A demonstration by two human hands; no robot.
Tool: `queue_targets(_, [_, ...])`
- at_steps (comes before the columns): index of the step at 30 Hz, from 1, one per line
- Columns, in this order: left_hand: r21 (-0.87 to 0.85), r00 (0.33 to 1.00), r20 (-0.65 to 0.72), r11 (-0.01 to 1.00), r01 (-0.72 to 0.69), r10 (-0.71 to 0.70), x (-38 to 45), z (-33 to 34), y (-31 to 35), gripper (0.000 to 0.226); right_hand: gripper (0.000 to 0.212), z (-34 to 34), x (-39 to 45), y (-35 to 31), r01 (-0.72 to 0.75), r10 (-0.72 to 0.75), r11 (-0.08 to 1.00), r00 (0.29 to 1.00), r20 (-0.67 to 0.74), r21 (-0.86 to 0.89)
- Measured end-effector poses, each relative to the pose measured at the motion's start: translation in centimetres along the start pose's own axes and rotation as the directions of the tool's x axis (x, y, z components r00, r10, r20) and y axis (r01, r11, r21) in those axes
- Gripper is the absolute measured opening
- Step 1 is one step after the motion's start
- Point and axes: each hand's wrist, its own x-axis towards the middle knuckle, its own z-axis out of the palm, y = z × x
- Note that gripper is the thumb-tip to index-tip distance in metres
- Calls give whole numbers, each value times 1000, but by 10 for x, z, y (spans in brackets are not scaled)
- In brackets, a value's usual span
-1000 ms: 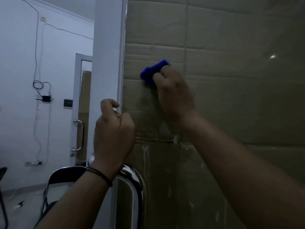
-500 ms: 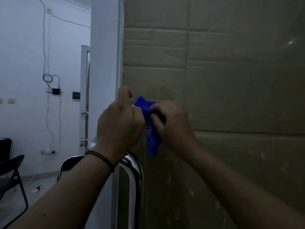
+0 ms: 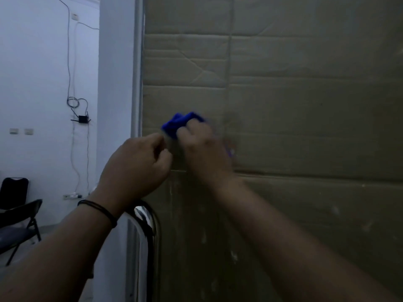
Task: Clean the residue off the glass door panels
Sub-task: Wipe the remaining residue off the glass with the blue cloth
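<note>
1. The right hand (image 3: 204,147) grips a bunched blue cloth (image 3: 180,124) and presses it against the glass door panel (image 3: 305,127). Half a second ago the cloth hung down between both hands, long and loose; now it is a compact wad that sticks out above the knuckles, and it sits higher on the glass.
2. The left hand (image 3: 136,168) is curled into a loose fist just beside the right hand, close to the door edge. It holds nothing that I can see, while before its fingers touched the cloth. A thin black band (image 3: 99,211) goes around its wrist.
3. The right hand is blurred, so the exact position of its fingers is not clear.
4. The glass is smooth and slightly reflective. Behind it stands brown cardboard (image 3: 283,62) with flat panels, straight seams and some creases.
5. Pale streaks and spots of residue (image 3: 204,237) show on the lower part of the glass, below the hands.
6. A curved, shiny chrome door handle (image 3: 148,221) is under the left wrist.
7. A pale door frame (image 3: 137,62) runs vertically left of the glass.
8. Farther left there is a white wall with a small black router (image 3: 81,119) and hanging cables, and black folding chairs (image 3: 17,214) stand on the floor.
</note>
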Motion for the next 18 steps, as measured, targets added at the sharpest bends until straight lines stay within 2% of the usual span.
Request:
queue_targets(2, [17, 1000, 9, 1000, 13, -13, -2, -1, 0, 23, 11, 15, -11, -17, -24, 6, 986, 994, 107, 164])
queue_targets(3, [21, 1000, -1, 999, 25, -25, -3, -3, 0, 24, 11, 16, -13, -20, -82, 61, 971, 993, 97, 225])
queue_targets(6, [42, 999, -12, 999, 33, -32, -4, -6, 1, 31, 9, -9, -7, -4, -322, 359, 849, 933, -10, 419])
queue_targets(8, [62, 998, -48, 997, 46, -43, -3, -6, 2, 35, 11, -38, -1, 22, -382, 493, 793, 860, -131, 474])
queue_targets(10, [77, 993, -101, 995, 69, -61, -3, -6, 4, 35, 9, -67, 0, 51, -402, 525, 829, 799, -293, 389])
queue_targets(12, [86, 989, -128, 993, 85, -73, -4, -6, 6, 34, 12, -87, -3, 76, -419, 438, 896, 789, -431, 144])
queue_targets(13, [87, 988, -133, 992, 90, -78, -4, -6, 6, 33, 14, -90, -6, 85, -428, 399, 903, 804, -440, 37])
queue_targets(15, [88, 987, -134, 991, 101, -89, -4, -6, 7, 33, 14, -83, -14, 95, -439, 374, 893, 849, -373, -103])
queue_targets(18, [94, 987, -129, 990, 107, -94, -4, -6, 5, 34, 7, -57, -27, 85, -406, 365, 902, 899, -243, -145])
